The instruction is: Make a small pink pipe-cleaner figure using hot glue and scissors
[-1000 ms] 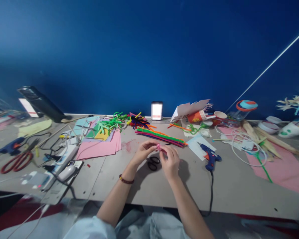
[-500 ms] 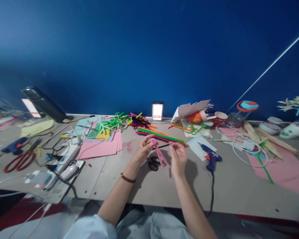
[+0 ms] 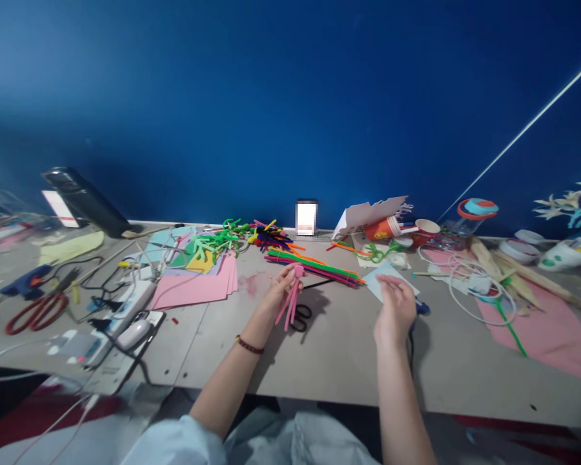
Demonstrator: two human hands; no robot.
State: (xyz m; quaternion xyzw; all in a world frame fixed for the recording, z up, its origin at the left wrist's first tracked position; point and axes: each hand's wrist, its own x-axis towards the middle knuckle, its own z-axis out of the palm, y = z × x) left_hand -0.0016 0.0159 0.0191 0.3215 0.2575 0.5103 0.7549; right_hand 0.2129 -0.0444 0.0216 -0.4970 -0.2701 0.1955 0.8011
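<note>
Your left hand [image 3: 283, 289] pinches a fuzzy pink piece [image 3: 299, 272] whose strands hang down in front of black-handled scissors [image 3: 300, 318] on the gray tabletop [image 3: 329, 368]. Your right hand [image 3: 397, 305], well apart, has its fingers loosely extended, overlapping pale blue paper [image 3: 374, 290] and mostly hiding a blue tool [image 3: 423, 309]. Beyond your hands lies a multicolored bundle of fuzzy stems [image 3: 319, 268], with a blue wall [image 3: 290, 110] behind.

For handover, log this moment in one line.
left hand: holds pink pipe cleaners; right hand: overlaps blue hot-glue gun, contact unclear; black-handled scissors: between hands

No legible text or numbers
</note>
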